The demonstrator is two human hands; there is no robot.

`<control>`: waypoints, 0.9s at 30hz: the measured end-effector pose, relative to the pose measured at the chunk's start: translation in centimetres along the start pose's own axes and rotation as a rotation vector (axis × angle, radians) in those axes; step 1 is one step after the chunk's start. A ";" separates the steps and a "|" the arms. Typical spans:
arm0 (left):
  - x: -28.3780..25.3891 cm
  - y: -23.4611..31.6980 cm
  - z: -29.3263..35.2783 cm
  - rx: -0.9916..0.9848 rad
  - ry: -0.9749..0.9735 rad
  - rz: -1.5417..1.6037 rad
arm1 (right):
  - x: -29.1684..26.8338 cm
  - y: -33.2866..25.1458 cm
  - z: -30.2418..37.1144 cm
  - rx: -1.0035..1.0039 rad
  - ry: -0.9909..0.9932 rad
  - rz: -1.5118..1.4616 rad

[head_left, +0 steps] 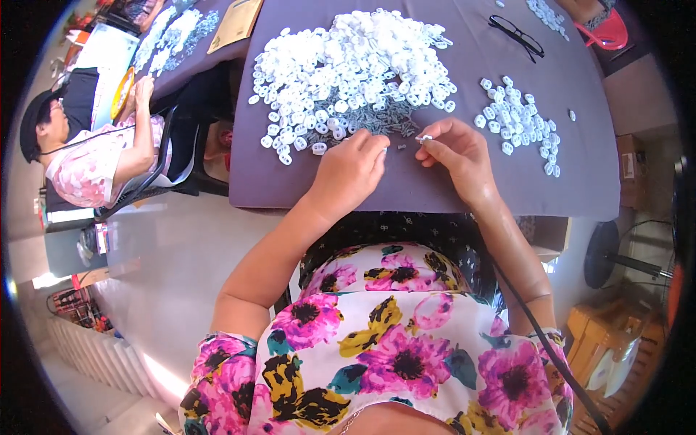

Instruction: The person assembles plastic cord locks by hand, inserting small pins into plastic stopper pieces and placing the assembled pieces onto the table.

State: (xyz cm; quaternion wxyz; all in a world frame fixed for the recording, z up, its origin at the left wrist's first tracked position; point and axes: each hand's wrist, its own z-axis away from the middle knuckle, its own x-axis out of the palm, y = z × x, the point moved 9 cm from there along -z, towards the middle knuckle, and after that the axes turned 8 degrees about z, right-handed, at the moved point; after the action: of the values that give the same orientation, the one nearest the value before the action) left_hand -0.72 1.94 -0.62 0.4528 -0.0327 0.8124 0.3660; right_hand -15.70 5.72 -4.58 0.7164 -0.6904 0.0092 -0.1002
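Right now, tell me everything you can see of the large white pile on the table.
The large white pile holds many small, rounded pieces that look plastic, some showing two holes. It lies heaped on the dark tablecloth, with loose pieces around its edges; small grey parts lie along its near side.

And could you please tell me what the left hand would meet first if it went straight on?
The left hand would probably meet the small grey pieces first, though its height above the table is unclear.

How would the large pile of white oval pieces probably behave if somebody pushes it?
The large pile of white oval pieces would likely slump and scatter, since they lie loosely heaped. Each is probably light, being so small.
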 end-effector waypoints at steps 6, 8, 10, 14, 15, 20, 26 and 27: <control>0.8 -2.1 1.4 -0.399 -0.019 0.716 | 2.4 -1.3 0.5 -0.021 -0.089 -0.050; 1.3 -1.8 1.4 -0.488 -0.041 0.946 | 2.8 -1.5 0.4 -0.037 -0.120 -0.047; 1.2 -2.2 1.0 -0.510 -0.020 1.020 | 3.2 -1.4 0.3 -0.027 -0.167 -0.022; 1.7 -3.4 1.2 -0.563 0.034 1.154 | 3.1 -0.8 0.5 -0.013 -0.140 -0.018; 1.8 -3.4 1.2 -0.565 0.033 1.156 | 3.0 -0.6 0.6 -0.001 -0.123 -0.031; 1.9 -3.7 1.8 -0.686 0.174 1.362 | 3.4 -0.4 0.7 -0.007 -0.077 -0.091; 0.5 -3.2 1.2 -0.522 0.208 1.276 | 3.4 -1.2 0.5 -0.021 -0.046 -0.101; 0.4 -3.0 1.2 -0.521 0.209 1.275 | 3.3 -1.5 0.6 -0.034 -0.043 -0.090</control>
State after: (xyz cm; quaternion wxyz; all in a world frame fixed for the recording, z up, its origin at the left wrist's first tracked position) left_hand 1.09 0.57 -2.99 0.0465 0.3082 0.5981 0.7383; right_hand -12.55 5.71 -2.62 0.6994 -0.7041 -0.0356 -0.1174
